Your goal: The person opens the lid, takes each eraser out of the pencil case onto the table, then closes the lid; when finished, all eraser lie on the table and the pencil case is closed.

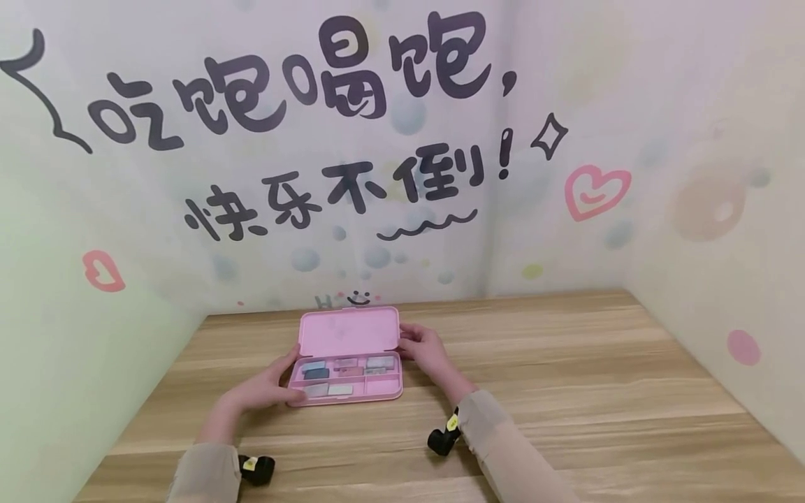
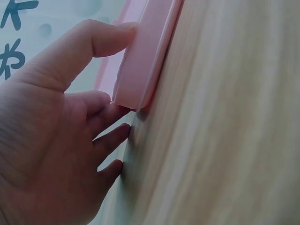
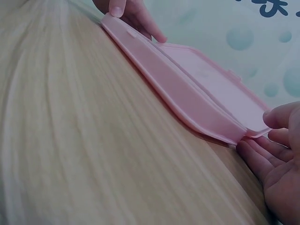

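Pink rectangular plastic case lies on pale-brown wood-grain tabletop — pink hinged lid open at rear; small rectangular pieces in blue, grey and pinkish tones sit inside; my left hand grips left end, thumb at front corner; my right hand grasps right rear corner, beside lid. Step in hand, I judge: steadying opened case — next move seems to call for even hold, case kept flat, so pieces don't slide.

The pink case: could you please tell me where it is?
In the head view, the pink case sits left of centre, between the left hand and right hand.
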Available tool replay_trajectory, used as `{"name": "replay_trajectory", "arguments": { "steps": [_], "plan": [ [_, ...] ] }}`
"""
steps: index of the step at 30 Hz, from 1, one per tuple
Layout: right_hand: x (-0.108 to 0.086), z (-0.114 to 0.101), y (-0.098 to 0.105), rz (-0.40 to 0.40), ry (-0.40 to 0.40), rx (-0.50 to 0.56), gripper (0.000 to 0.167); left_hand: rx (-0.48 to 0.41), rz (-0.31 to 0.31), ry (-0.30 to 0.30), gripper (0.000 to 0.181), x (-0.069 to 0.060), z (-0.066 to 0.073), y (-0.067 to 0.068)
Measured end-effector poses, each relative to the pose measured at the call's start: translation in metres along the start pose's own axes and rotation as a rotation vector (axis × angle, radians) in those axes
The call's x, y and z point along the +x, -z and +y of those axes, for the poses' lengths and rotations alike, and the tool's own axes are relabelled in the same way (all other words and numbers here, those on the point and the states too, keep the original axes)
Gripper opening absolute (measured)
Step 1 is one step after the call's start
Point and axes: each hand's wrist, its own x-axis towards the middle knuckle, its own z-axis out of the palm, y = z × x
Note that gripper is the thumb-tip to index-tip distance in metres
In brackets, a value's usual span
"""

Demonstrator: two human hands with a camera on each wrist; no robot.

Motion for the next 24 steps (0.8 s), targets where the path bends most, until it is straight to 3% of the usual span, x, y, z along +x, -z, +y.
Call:
{"name": "replay_trajectory", "arguments": {
  "steps": [6,12,15,20,24],
  "plan": [
    [-0.004,-0.001,-0.002,0.020,0.002,0.024,0.043,0.021,-0.009,-0.001,0.106,-0.004,-0.002,-0.001],
    [-0.004,-0.003,-0.001,0.150,0.049,-0.038,0.037,0.006,-0.009,0.006,0.109,-0.005,-0.003,-0.002],
    [-0.001,-0.005,0.002,0.170,0.055,-0.077,0.035,-0.016,-0.007,0.003,0.110,-0.005,-0.002,0.000],
    [0.005,-0.011,0.004,0.094,0.099,-0.141,0.028,-0.028,0.003,-0.003,0.110,-0.003,0.002,0.001],
    [0.002,-0.027,0.006,-0.029,0.160,-0.242,0.023,-0.004,0.004,0.000,0.110,-0.002,0.005,0.000]
  ]
}}
